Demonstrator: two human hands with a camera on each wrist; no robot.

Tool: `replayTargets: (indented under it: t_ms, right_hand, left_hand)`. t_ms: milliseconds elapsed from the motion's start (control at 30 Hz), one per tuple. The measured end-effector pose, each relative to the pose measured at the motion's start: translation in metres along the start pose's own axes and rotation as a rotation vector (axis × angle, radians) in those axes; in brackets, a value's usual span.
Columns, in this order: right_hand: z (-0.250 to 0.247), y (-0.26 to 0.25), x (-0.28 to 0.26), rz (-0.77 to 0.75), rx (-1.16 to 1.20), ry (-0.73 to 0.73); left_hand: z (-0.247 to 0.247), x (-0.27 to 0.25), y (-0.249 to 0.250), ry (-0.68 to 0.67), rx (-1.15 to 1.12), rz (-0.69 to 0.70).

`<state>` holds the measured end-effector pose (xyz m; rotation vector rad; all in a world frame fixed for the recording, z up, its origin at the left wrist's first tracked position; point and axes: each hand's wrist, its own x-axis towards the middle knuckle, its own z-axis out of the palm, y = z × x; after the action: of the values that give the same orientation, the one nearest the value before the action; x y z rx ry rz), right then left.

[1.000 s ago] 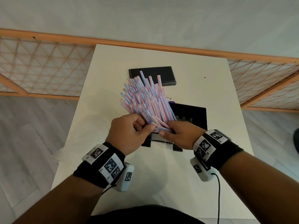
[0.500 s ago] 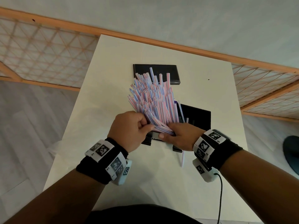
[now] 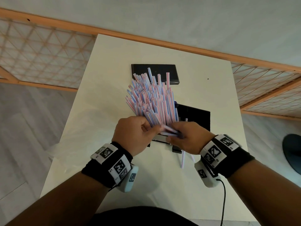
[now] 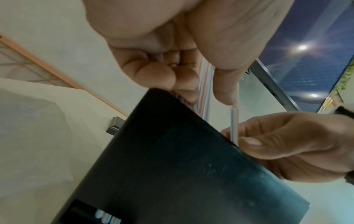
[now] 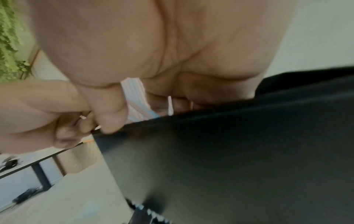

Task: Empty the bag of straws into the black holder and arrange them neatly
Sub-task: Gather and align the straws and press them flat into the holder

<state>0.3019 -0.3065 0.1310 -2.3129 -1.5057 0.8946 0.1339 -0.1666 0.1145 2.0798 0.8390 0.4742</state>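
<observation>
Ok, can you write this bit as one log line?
step: loading straws | left hand: grips straw bundle | right hand: grips bundle | black holder: below bundle | loose straws: on table

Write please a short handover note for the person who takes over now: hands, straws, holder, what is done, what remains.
Left hand and right hand both grip the lower ends of the striped straws, which fan out over the black holder.
Loose straws lie on the table, under the right hand.
Black lid lies farther back.
Done: straws out of bag.
Left: seat the bundle, collect the loose ones, tidy.
</observation>
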Motion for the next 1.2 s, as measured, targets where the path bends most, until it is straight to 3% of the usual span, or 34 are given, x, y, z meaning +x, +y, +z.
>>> replayTargets:
  t_ms: [133, 267, 367, 433, 500, 633, 800, 1200]
  right_hand:
    - [0.011, -0.003, -0.001, -0.013, -0.021, 0.048]
    - [0.008, -0.001, -0.007, 0.077, 0.047, 0.224]
    - [-0.007, 0.002, -0.004, 0.377, 0.008, 0.322]
    - [-0.018, 0.007, 0.005, 0.591, -0.019, 0.253]
    - [-0.022, 0.010, 0.017, 0.662, -0.004, 0.127]
    - [-0.012, 0.007, 0.035, 0.696, -0.060, -0.076]
    - [-0.004, -0.003, 0.043, 0.617, -0.197, -0.160]
    - [-0.005, 0.017, 0.037, 0.550, -0.092, 0.044]
  left_hand:
    - [-0.005, -0.001, 0.001, 0.027, 0.010, 0.030]
    - [-0.009, -0.008, 0.005, 0.028, -0.082, 0.078]
    - [-0.002, -0.006, 0.004, -0.046, 0.039, 0.120]
    - [0.003, -0.003, 0.000, -0.106, 0.101, 0.107]
    - [0.005, -0.002, -0.003, -0.131, 0.129, 0.102]
    - [0.005, -0.002, -0.004, -0.169, 0.192, 0.102]
    - [0.003, 0.001, 0.001, -0.202, 0.247, 0.074]
    - [-0.003, 0.005, 0.003, -0.272, 0.193, 0.034]
